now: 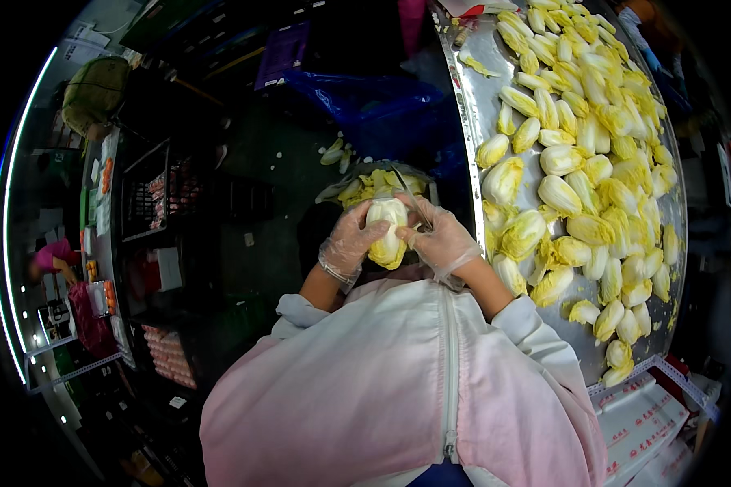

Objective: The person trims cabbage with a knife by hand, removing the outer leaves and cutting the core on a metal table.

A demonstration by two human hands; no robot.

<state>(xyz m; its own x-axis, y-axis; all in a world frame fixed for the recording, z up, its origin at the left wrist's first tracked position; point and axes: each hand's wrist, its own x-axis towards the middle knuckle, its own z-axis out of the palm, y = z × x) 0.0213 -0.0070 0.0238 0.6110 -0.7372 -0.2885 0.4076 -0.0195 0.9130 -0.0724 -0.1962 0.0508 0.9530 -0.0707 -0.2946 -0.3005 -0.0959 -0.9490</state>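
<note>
In front of my chest is a small napa cabbage heart [387, 226], its white base pointing away from me and its yellow leaf tips towards me. My left hand [346, 238], in a clear plastic glove, grips it from the left. My right hand [443, 238], gloved the same way, has a knife [402, 182] in it, the thin blade pointing up and away. The right thumb and fingers also touch the cabbage's right side. Just beyond both hands, loose yellow cabbage leaves [377, 181] lie in what looks like a plastic-lined container.
At right, a metal table [478, 128] bears many cabbage hearts [585, 158]. White printed boxes [636, 420] stand below its near end. A blue plastic bag [365, 100] lies ahead, with leaf scraps [332, 152] on the floor. Another person [55, 255] is far left; a gloved arm [636, 36] shows top right.
</note>
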